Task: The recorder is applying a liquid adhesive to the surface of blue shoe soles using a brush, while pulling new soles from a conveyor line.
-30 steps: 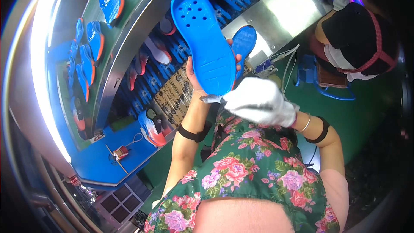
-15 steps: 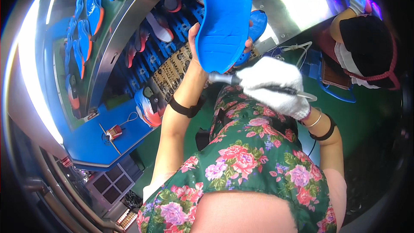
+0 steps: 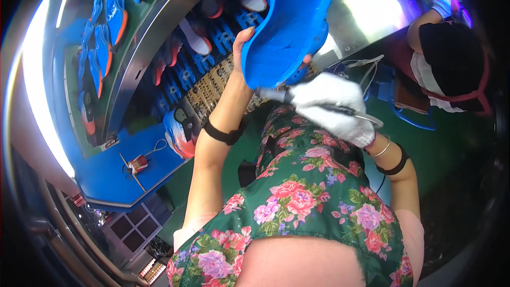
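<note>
My bare left hand grips a blue shoe sole from beneath, thumb along its left edge and fingertips showing at its right edge. The sole is held tilted, its concave inner face up, with several round holes toward the far end. In a white knit glove, my right hand is closed around a pen-like tool with a metal tip and a thin hose. That tip is at the sole's near rounded end; whether it touches cannot be made out. Behind the sole, another blue piece is partly hidden.
Blue and orange soles stand on a green surface at the left, behind a curved metal edge. A blue table holds a small red item. A metal surface lies far right, near another person.
The sole has shifted right at its far end and tilted, turning its inner face. My gloved right hand and the tool have moved only slightly, staying by its near end.
</note>
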A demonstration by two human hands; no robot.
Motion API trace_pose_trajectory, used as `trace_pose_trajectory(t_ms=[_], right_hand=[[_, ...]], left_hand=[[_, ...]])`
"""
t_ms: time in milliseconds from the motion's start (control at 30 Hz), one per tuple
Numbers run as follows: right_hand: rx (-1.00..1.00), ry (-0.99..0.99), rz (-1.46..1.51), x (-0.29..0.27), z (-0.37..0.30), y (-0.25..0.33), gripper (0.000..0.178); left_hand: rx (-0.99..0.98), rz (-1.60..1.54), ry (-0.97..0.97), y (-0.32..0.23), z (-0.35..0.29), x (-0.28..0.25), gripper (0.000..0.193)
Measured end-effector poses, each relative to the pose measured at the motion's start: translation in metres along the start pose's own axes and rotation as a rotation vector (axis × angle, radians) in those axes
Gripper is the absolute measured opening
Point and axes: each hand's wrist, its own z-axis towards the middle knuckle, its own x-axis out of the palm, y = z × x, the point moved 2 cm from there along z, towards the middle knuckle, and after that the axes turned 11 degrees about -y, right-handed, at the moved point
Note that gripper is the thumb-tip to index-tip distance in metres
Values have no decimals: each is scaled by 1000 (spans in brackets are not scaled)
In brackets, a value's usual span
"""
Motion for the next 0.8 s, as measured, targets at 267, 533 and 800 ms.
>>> trace_pose_trajectory(t_ms=[267,533,800], right_hand=[[-191,-136,-255,-47,42,8,19],[-590,-191,-680,-52,69,21,22],[-170,6,-95,-8,-9,32,20]], left_hand=[[20,-304,-70,44,-9,-10,98],[43,-275,-53,65,-9,-5,97],[179,-272,-116,42,-7,-9,103]])
